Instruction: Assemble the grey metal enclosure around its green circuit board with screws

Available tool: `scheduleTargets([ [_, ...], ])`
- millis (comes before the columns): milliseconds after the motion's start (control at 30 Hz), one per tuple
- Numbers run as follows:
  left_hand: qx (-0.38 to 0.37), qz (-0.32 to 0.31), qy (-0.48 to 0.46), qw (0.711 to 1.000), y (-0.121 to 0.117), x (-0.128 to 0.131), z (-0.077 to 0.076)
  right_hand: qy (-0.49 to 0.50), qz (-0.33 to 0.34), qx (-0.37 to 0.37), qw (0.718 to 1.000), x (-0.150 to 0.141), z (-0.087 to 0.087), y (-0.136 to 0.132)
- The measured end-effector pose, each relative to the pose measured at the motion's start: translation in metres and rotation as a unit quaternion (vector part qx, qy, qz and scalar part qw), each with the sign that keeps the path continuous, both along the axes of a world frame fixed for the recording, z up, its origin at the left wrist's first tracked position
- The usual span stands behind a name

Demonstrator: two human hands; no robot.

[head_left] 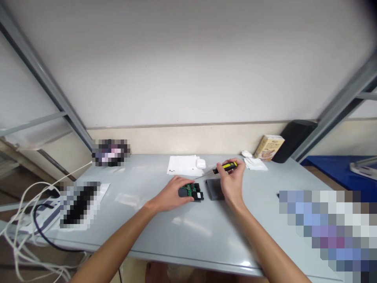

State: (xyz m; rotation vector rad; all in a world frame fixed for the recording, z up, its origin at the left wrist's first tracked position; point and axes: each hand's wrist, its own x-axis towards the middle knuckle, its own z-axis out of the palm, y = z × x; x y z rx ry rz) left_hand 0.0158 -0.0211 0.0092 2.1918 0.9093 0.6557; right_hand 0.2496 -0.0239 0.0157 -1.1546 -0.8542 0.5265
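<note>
My left hand (pixel 173 194) grips a small green circuit board (pixel 190 189) with black connectors, thumb on its near side and fingers along its far side. In my right hand (pixel 232 182) is a screwdriver (pixel 225 168) with a black and yellow handle. Its thin shaft slants left and down, the tip close to the board's far edge; whether it touches is too small to tell. A dark grey casing piece (pixel 214 189) lies on the table between the board and my right hand, partly hidden by that hand. Behind the board, white paper (pixel 181 164) carries several tiny dark screws.
A white rounded case (pixel 200 163) rests at the paper's right edge. Toward the back right stand a yellow box (pixel 268 147), crumpled tissue (pixel 255 163) and a black cylinder (pixel 294 140). White cables (pixel 17 236) hang at the left of the grey table (pixel 165 239). Several items are blurred out.
</note>
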Motion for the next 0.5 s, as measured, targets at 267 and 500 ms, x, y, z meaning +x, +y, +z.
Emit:
scheduleTargets([
  [267,-0.01,0.025,0.009,1.0,-0.001,0.003,-0.008,0.001,0.019,0.034,0.999,-0.008,0.007,-0.004],
  [500,0.0,0.013,0.009,1.0,0.0,-0.007,0.0,-0.001,0.028,0.032,0.999,-0.009,0.013,-0.006],
])
